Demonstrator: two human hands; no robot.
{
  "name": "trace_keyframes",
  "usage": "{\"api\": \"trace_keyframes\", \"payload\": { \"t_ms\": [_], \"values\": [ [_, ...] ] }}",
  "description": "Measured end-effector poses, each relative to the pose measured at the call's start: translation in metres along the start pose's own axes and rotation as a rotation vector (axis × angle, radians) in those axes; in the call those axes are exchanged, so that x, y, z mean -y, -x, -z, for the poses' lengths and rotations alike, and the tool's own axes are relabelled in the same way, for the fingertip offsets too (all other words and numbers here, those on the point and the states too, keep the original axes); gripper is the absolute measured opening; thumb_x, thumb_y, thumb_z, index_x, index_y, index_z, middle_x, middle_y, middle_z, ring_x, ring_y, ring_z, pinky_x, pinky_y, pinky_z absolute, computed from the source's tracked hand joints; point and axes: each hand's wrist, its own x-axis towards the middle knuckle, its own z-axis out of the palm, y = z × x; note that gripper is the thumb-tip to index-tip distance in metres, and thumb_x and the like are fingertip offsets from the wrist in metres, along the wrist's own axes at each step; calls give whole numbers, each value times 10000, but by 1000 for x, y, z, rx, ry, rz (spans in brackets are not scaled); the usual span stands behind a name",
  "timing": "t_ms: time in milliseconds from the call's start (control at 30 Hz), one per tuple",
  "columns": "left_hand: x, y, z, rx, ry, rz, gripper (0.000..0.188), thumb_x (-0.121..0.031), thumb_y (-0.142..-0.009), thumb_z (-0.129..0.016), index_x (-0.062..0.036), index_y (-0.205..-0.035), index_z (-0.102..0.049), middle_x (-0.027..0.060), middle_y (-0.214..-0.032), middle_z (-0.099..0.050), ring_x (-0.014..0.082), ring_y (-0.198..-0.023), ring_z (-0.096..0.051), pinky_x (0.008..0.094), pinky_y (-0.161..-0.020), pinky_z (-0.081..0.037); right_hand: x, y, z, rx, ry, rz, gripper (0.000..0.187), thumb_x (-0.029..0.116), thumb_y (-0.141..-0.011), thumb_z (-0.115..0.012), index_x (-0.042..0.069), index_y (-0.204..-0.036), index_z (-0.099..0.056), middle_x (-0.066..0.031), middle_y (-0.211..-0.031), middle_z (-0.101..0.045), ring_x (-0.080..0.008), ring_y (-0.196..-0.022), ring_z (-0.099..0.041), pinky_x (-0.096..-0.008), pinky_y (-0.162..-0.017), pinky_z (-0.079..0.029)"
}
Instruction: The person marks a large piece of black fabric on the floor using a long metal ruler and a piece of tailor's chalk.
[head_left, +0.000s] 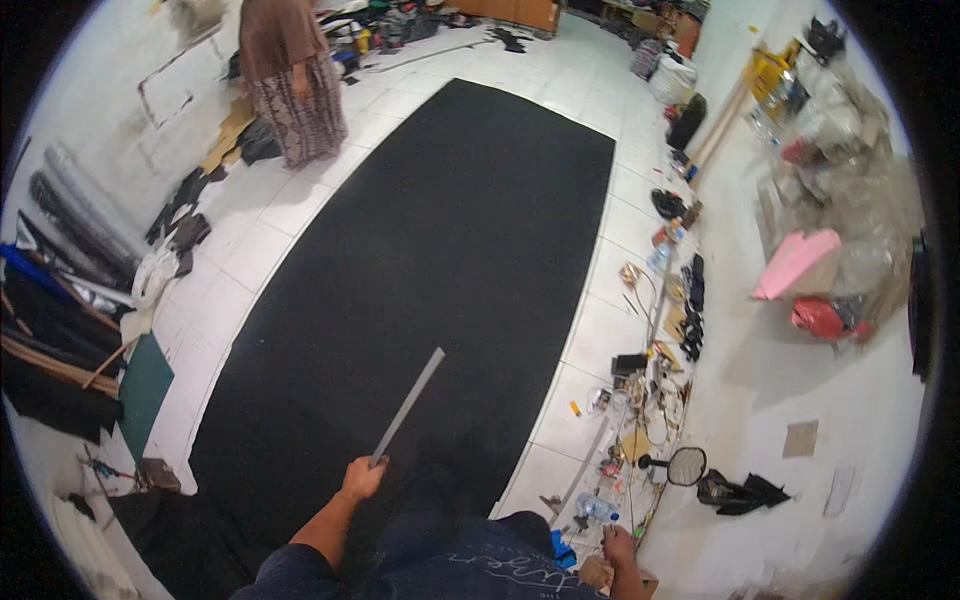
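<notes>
- step in hand, by judgement: positioning of grey straightedge (408, 405) over black cloth (430, 230), probably for measuring or marking.
- location of black cloth: spread lengthwise on white tiled floor (592, 340), reaching from just ahead of the wearer toward the far end of the room; apparently flat over most of its area.
- left hand (364, 478): closed around the near end of the straightedge, with the free end pointing forward and to the right, above or on the cloth. cannot tell whether touching.
- right hand (619, 546): off the cloth, low at the right, beside clear bottle (597, 507) with blue cap. cannot tell whether gripping anything.
- at lower left: dark fabric (190, 550) in loose folds; cannot tell whether part of the same cloth.
- at upper left: another person (290, 90), standing near the left edge of the cloth, well apart from both hands.
- next move, by judgement: lay the straightedge flat, align with the chosen line, then bring the right hand over to steady or mark.
- caution: press down without dragging; likely to crease or shift if pushed sideways.
</notes>
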Motion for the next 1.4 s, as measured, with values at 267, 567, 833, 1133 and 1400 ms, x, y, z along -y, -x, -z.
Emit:
{"api": "trace_keyframes", "payload": {
  "t_ms": [267,567,833,1133,1400],
  "values": [
    [102,-7,12,-134,370,331,552,-506,-926,-564,0,-772,-721,201,-797,-703,346,-823,-695,428,-787,-502,249,-88,-10,223,-283,-12,400,359,-947,-628,-38,-974,-671,-123,-747,-677,-208,-666,-650,-370,-618,-514],
    [101,-21,44,-209,537,511,550,-505,-932,-559,2,-784,-710,183,-800,-707,327,-846,-691,423,-797,-495,307,-171,16,467,-102,-77,333,307,-926,-661,-25,-956,-677,-111,-725,-680,-196,-615,-653,-350,-527,-533],
    [22,-67,70,-241,660,682,542,-517,-944,-544,-9,-903,-726,206,-884,-715,372,-888,-685,453,-814,-498,474,-423,51,663,-25,213,247,309,-895,-728,70,-860,-674,-64,-676,-662,-149,-567,-615,-320,-484,-460],
    [-17,-118,105,-444,833,937,590,-568,-923,-561,-22,-1075,-727,262,-1084,-693,444,-1090,-633,491,-937,-488,1025,-514,-1,365,374,975,297,286,-924,-684,-8,-947,-641,-171,-846,-675,-290,-764,-661,-402,-722,-515],
    [37,-204,159,-567,1105,1102,684,-626,-917,-537,10,-1103,-707,268,-1136,-681,435,-1114,-627,482,-946,-484,1248,-357,-156,553,465,1507,266,261,-924,-698,12,-1013,-672,-139,-859,-692,-255,-764,-661,-373,-736,-523]
  ]
}}
